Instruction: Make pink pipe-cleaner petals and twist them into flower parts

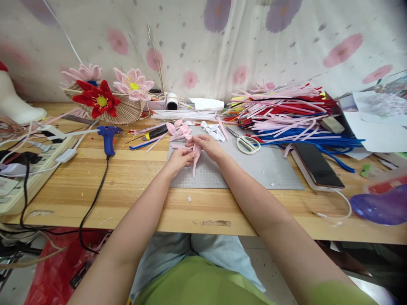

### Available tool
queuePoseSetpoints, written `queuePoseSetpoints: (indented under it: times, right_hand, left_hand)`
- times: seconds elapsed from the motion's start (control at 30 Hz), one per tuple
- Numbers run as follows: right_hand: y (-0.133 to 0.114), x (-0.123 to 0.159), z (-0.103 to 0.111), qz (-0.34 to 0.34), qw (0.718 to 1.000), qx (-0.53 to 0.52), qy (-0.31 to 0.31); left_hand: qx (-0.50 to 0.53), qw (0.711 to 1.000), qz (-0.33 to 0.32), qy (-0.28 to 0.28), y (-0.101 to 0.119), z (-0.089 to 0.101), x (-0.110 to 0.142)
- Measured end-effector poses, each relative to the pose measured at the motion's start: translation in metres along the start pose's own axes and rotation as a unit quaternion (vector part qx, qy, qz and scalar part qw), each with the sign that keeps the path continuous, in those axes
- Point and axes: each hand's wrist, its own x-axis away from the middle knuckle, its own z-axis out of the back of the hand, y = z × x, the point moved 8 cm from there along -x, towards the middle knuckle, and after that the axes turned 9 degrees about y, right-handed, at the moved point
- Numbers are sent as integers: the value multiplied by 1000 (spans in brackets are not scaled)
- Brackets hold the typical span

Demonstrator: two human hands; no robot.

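Petal piece [197,151], pink chenille stem, 1 pc.: held over L part of grey cutting mat [276,169], between both hands. L hand [180,160]: fingertips closed in a pinch at lower L side of pc. R hand [207,146]: thumb & fingers closed on upper part; exact finger placement partly hidden. Adjacent, far side: pink petals [179,129], loose group, just beyond fingertips; white petals [213,130], behind R hand. On mat, to R: scissors [248,145] w/ pale handles. On wooden table [136,173], to L: blue glue gun [108,140]. Handling note (judgement): pc. appears to be being shaped; upper part best held firm by R hand, lower end turned in small, even twists by L fingertips, so wire isn't kinked nor pile crushed. Orientation: long axis approx. near-far, slight tilt; narrow tail pointed twd. near table edge, broader part twd. far side. Contact of tail w/ mat: can't be told.
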Motion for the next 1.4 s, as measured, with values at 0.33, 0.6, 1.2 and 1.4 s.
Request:
queuePoseSetpoints:
  times: [0.33, 0.6, 1.2, 1.4]
  right_hand:
    - [7, 10, -22, -43, 998, -19, -51]
    - [2, 8, -17, 48, 976, 196, -81]
    - [-3, 10, 7, 51, 949, 268, -156]
    - [-5, 10, 4, 77, 944, 268, -178]
  left_hand:
    - [139, 968, -80, 191, 14, 37, -11]
    - [29, 958, -157, 238, 28, 70, -14]
    - [-230, 937, -222, 141, 32, 57, -9]
    - [-237, 925, -233, 185, 34, 63, -9]
